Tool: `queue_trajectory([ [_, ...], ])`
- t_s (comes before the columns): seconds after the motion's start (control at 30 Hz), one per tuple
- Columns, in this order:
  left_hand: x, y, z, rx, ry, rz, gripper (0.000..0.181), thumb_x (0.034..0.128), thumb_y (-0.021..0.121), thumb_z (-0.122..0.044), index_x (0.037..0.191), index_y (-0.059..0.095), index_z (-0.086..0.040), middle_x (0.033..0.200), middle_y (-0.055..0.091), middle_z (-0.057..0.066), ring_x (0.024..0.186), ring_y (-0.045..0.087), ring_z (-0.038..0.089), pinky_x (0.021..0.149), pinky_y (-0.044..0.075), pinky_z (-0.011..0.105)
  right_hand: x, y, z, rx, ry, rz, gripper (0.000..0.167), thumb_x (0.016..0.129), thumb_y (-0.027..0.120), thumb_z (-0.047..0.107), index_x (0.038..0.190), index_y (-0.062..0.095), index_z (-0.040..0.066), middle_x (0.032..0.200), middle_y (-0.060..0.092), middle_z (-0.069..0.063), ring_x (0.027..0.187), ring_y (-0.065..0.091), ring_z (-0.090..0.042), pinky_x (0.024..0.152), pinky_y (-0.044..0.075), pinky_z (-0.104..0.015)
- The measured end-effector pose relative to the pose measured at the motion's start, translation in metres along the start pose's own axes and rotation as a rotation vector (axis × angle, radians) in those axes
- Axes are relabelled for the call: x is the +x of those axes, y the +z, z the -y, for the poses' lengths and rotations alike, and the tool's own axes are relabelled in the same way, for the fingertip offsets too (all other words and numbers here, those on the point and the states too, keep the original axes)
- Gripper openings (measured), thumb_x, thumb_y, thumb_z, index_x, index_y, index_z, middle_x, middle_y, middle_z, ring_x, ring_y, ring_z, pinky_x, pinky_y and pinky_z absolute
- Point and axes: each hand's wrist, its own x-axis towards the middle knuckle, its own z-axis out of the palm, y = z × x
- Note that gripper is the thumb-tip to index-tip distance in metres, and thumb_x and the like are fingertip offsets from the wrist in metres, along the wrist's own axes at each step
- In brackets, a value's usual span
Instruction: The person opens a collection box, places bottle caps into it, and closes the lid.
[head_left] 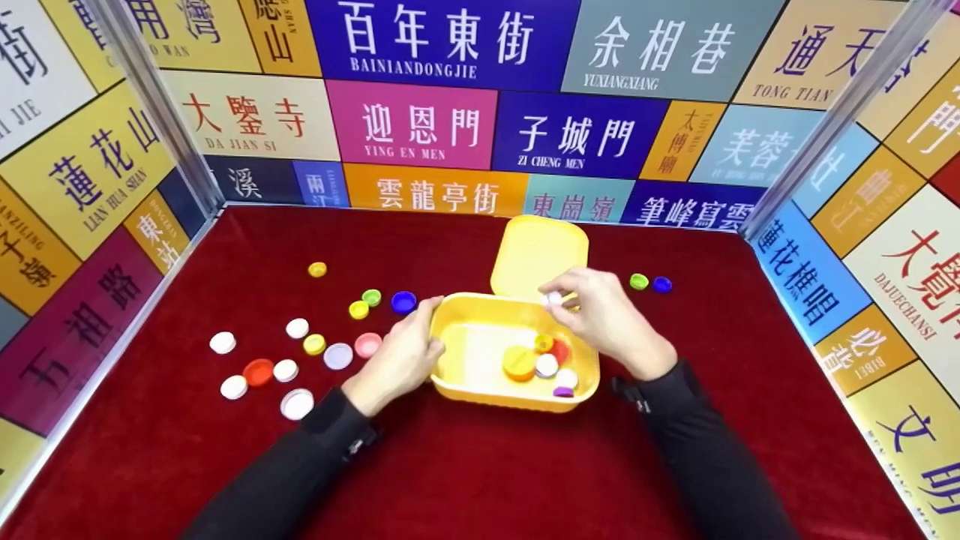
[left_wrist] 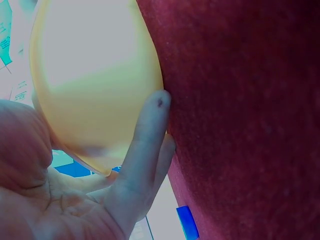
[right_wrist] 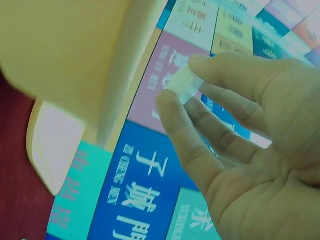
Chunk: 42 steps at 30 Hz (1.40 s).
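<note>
A yellow box point(head_left: 472, 390) holds several caps, among them an orange one point(head_left: 519, 363), a white one point(head_left: 547, 365) and a purple one point(head_left: 563, 392). At its left end the left hand point(head_left: 401, 352) grips the wall; in the left wrist view that hand point(left_wrist: 100, 195) has its fingers along the outside of the box point(left_wrist: 95, 110). Above the box's back right edge, the right hand point(head_left: 611, 319) pinches a small white cap point(head_left: 553, 298). The right wrist view shows this cap point(right_wrist: 185, 84) between thumb and index finger of the hand point(right_wrist: 250, 135).
Behind the box lies a yellow lid point(head_left: 541, 251). Left of it are scattered caps, including blue point(head_left: 403, 302), pink point(head_left: 368, 345), lilac point(head_left: 338, 356), red point(head_left: 259, 372) and white point(head_left: 298, 404). Green point(head_left: 638, 281) and blue caps point(head_left: 661, 285) lie at the right. Printed panels point(head_left: 420, 124) surround the table.
</note>
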Motion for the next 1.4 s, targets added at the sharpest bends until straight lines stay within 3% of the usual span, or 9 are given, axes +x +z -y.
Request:
queue_trajectory([
  [0.23, -0.001, -0.001, 0.000, 0.000, 0.000, 0.003, 0.065, 0.1071, 0.066, 0.001, 0.170, 0.048, -0.001, 0.159, 0.068, 0.028, 0.134, 0.075, 0.043, 0.116, 0.064, 0.057, -0.003, 0.018, 0.018, -0.057, -0.040, 0.119, 0.023, 0.101, 0.089, 0.009, 0.123, 0.088, 0.003, 0.112, 0.085, -0.015, 0.102, 0.079, -0.034, 0.094, 0.071, -0.049],
  [0.53, 0.001, 0.000, -0.001, -0.004, -0.001, 0.003, 0.065, 0.1064, 0.066, 0.001, 0.169, 0.048, -0.001, 0.158, 0.069, 0.028, 0.135, 0.075, 0.043, 0.117, 0.064, 0.057, -0.007, 0.026, 0.021, -0.075, -0.024, 0.237, 0.027, 0.100, 0.089, 0.004, 0.127, 0.086, 0.001, 0.113, 0.083, -0.016, 0.099, 0.072, -0.031, 0.090, 0.067, -0.046],
  [0.77, 0.000, 0.000, 0.000, -0.009, 0.008, -0.005, 0.065, 0.1058, 0.066, 0.002, 0.169, 0.049, -0.001, 0.158, 0.069, 0.027, 0.135, 0.075, 0.042, 0.117, 0.064, 0.057, -0.008, 0.026, 0.018, -0.066, -0.044, 0.231, 0.029, 0.100, 0.089, 0.004, 0.128, 0.085, 0.000, 0.117, 0.083, -0.021, 0.106, 0.076, -0.036, 0.094, 0.068, -0.050],
  [1.4, 0.000, 0.000, -0.001, -0.008, 0.009, -0.007, 0.065, 0.1063, 0.066, 0.002, 0.169, 0.049, 0.000, 0.159, 0.068, 0.028, 0.132, 0.075, 0.043, 0.115, 0.064, 0.057, -0.009, 0.017, 0.019, -0.053, -0.035, 0.192, 0.029, 0.101, 0.089, 0.008, 0.129, 0.085, 0.001, 0.116, 0.082, -0.022, 0.105, 0.075, -0.041, 0.095, 0.068, -0.051],
])
